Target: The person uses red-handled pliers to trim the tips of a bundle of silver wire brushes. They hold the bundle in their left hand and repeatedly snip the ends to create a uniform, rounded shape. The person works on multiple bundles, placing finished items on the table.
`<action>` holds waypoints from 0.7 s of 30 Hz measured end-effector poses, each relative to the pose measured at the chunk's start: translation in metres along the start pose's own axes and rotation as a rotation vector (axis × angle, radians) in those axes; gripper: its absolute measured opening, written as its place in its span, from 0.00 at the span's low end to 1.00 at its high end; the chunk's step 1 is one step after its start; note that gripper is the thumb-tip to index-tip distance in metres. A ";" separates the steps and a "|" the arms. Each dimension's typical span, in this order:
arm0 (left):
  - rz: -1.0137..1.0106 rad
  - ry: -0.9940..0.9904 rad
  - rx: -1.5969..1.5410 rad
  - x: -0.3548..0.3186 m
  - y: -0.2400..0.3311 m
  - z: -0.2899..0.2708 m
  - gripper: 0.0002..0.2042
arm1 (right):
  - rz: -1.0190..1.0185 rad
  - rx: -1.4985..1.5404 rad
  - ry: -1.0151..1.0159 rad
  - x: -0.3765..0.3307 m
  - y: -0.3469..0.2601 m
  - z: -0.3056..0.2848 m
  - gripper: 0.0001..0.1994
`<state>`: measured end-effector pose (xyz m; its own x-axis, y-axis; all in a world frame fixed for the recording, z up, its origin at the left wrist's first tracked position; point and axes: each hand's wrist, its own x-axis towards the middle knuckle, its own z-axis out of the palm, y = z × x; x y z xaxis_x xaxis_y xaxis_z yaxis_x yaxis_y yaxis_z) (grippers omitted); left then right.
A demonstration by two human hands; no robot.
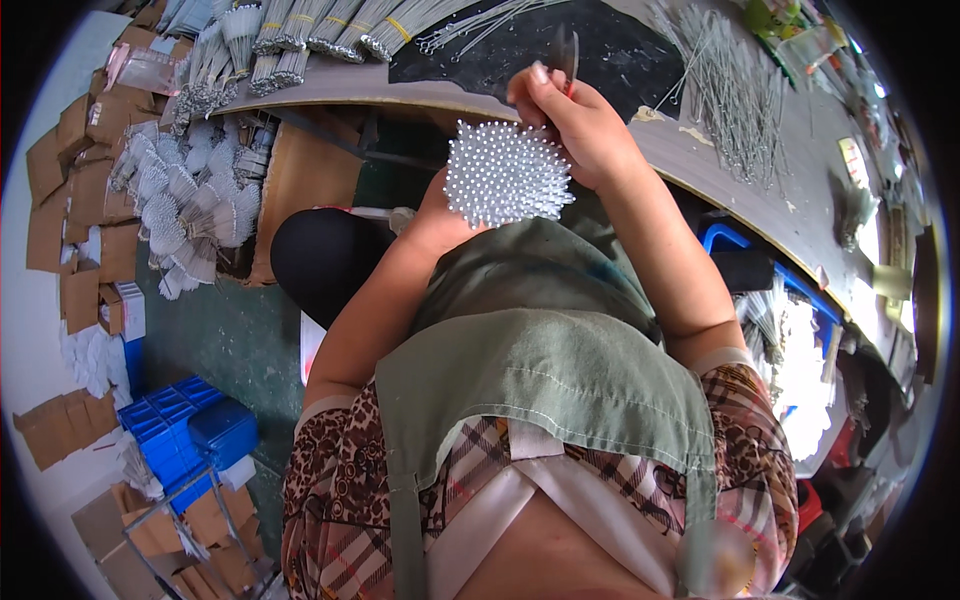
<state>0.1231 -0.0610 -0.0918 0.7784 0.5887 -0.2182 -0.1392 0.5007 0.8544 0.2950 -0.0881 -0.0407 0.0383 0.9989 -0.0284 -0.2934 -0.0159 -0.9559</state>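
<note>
My left hand (438,217) is closed round a thick bundle of thin wire rods (508,175), held above my lap. Their pale, bead-like tips face up toward me and hide most of the fingers. Just beyond the bundle, at its upper right, my right hand (575,115) is closed on a pair of scissors (572,58). The metal blades point away from me over the table, and a bit of red handle shows under the fingers. The blades look slightly blurred and stand apart from the bundle's tips.
Tied wire bundles (330,30) line the far left of the worktable (440,95). A black mat (625,60) lies in the middle, with loose looped wires (730,110) to its right. More bundles (195,205) fill a carton at left. Blue crates (180,425) stand on the floor.
</note>
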 end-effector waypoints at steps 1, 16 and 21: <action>0.103 0.020 0.373 -0.010 0.006 0.004 0.23 | -0.036 0.035 -0.004 -0.002 0.003 -0.004 0.15; -0.029 0.168 -0.054 -0.045 0.020 -0.004 0.19 | 0.012 0.285 -0.079 -0.001 0.031 0.004 0.18; -0.046 0.221 -0.119 -0.048 0.012 -0.017 0.16 | -0.005 0.168 -0.098 0.009 0.029 0.003 0.09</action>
<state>0.0740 -0.0723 -0.0788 0.6346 0.6813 -0.3649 -0.1875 0.5938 0.7825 0.2846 -0.0792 -0.0675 -0.0507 0.9986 0.0123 -0.4490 -0.0118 -0.8935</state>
